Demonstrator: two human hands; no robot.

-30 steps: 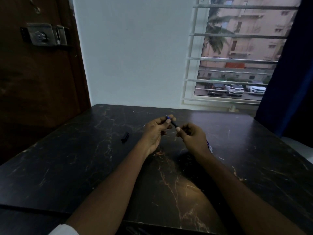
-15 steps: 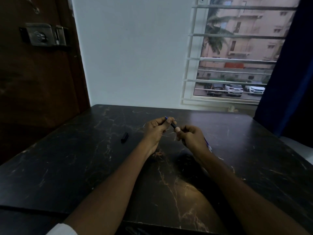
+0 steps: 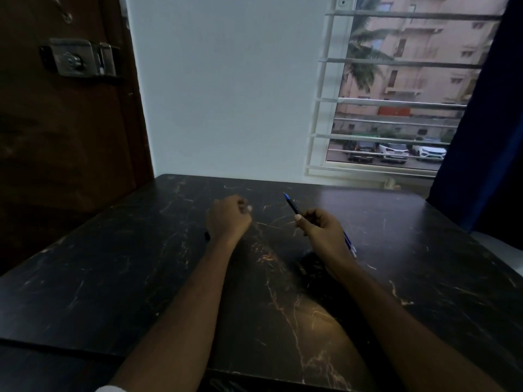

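My right hand point(image 3: 321, 232) grips a dark pen point(image 3: 291, 204) low on its barrel, and the blue tip points up and to the left. My left hand point(image 3: 228, 219) hovers apart from it on the left, fingers curled into a loose fist with nothing showing in it. A small black cap point(image 3: 207, 236) lies on the table just behind my left wrist, mostly hidden. A second blue and white pen point(image 3: 350, 246) lies on the table under my right hand.
The dark marble-patterned table point(image 3: 141, 278) stretches to a white wall. A brown door with a metal lock point(image 3: 79, 59) stands on the left. A barred window point(image 3: 390, 108) and a dark blue curtain point(image 3: 486, 137) are on the right.
My left hand has let go of the pen's tip end and moved left, toward the cap. My right hand keeps the pen and has shifted slightly right.
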